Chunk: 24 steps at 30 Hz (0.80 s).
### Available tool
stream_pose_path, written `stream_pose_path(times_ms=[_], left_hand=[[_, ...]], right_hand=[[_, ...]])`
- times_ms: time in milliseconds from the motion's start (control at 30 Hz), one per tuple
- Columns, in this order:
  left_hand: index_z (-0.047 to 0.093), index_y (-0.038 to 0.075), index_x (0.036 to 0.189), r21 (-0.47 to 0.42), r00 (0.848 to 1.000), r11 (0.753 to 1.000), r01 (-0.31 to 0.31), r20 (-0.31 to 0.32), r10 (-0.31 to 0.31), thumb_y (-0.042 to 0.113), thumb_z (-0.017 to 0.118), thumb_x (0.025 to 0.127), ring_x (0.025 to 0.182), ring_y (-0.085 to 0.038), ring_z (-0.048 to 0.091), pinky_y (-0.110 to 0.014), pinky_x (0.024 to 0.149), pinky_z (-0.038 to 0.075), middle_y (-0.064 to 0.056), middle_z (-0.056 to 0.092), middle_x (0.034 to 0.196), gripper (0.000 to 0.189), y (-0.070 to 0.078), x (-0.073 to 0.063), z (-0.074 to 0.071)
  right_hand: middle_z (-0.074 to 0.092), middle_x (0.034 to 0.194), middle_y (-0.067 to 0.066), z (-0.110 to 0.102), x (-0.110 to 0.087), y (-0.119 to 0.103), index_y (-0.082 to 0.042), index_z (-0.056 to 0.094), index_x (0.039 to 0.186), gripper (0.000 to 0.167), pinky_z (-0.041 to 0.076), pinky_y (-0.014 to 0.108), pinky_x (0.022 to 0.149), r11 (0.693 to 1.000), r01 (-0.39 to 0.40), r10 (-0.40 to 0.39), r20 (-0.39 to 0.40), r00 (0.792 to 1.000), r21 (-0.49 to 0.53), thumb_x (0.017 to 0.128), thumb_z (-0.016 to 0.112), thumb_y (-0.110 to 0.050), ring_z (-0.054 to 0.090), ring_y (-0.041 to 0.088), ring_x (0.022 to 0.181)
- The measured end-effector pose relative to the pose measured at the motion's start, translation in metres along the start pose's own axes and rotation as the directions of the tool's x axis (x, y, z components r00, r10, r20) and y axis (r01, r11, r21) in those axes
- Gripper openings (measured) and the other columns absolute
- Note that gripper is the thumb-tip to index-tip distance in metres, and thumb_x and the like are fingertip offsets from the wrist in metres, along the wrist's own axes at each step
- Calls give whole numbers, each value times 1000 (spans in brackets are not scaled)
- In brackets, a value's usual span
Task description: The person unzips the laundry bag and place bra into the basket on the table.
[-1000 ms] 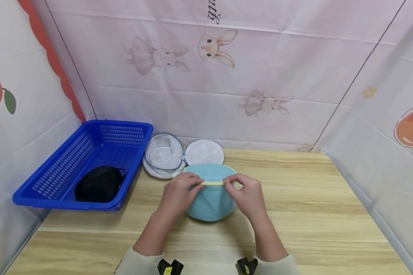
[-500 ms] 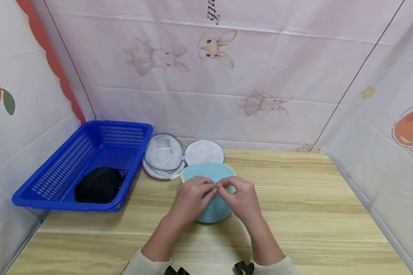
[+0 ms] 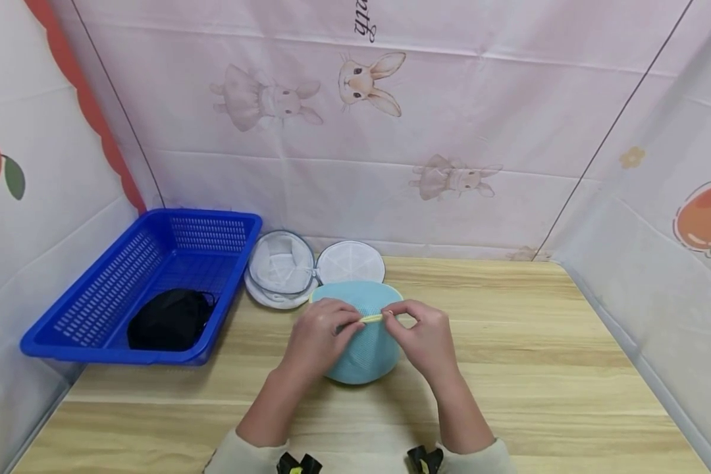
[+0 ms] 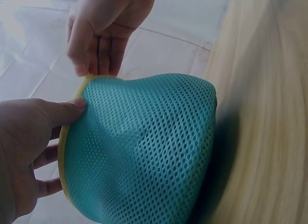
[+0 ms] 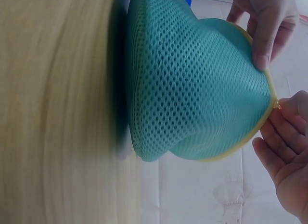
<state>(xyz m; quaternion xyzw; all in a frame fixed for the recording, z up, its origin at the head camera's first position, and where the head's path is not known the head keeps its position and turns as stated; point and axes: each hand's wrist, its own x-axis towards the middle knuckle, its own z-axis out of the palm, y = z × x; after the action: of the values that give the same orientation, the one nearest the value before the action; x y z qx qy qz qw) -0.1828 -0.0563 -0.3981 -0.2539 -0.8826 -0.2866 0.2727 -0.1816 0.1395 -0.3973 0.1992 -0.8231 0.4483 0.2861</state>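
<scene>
Left grip [image 3: 320, 334], right grip [image 3: 424, 334] pinching yellow edge [image 3: 371, 318], mesh bag [image 3: 366, 355] below

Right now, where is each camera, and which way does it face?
Head: worn there, facing forward and down at a teal mesh bag; left hand, right hand and sleeves show.
Left wrist: worn there, facing the bag; both hands show.
Right wrist: worn there, facing the bag; both hands show.
Both wrist views share the bag's yellow edging.
</scene>
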Motion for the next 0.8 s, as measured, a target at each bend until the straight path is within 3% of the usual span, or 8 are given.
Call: stream_pose_path(times_ms=[100,333,567,667,800], left_hand=[[80,17,87,-7,1000,1000,8,-15,-8,20,84,78,91,-14,68,-35,84,52,7,74,90,11,-3,0,-2],[80,16,88,-24,999,999,25,-38,-26,19,84,78,95,-17,68,-40,92,51,6,74,91,12,-9,1,-6],[80,15,91,4,999,999,45,-28,-45,16,84,78,96,-18,67,-44,92,50,5,74,93,13,-12,1,-8],[80,14,93,11,1000,1000,21,1,-21,15,84,78,97,-17,67,-43,92,50,5,74,94,16,-9,1,-7],[79,14,96,-2,998,998,-56,42,56,18,82,80,96,-15,67,-42,90,51,5,73,96,17,0,0,-2]], right_hand=[[75,79,2,-3,1,0,-10,77,82,8,58,24,67,1000,-8,8,-9,1000,1,80,74,-3,71,10,75],[75,78,3,-6,3,-1,-9,77,82,7,53,12,72,1000,15,-15,-28,1000,-1,81,74,-3,72,12,77],[74,78,0,-1,1,-5,-6,76,82,3,60,31,69,1000,24,-24,4,1000,13,82,73,-4,71,11,75],[73,76,-1,4,-1,-7,-6,76,81,3,58,31,62,999,29,-29,17,999,22,81,74,-3,68,8,71],[72,73,-3,11,-3,-8,-9,74,78,9,51,19,54,999,31,-32,25,999,37,78,74,1,64,5,66]])
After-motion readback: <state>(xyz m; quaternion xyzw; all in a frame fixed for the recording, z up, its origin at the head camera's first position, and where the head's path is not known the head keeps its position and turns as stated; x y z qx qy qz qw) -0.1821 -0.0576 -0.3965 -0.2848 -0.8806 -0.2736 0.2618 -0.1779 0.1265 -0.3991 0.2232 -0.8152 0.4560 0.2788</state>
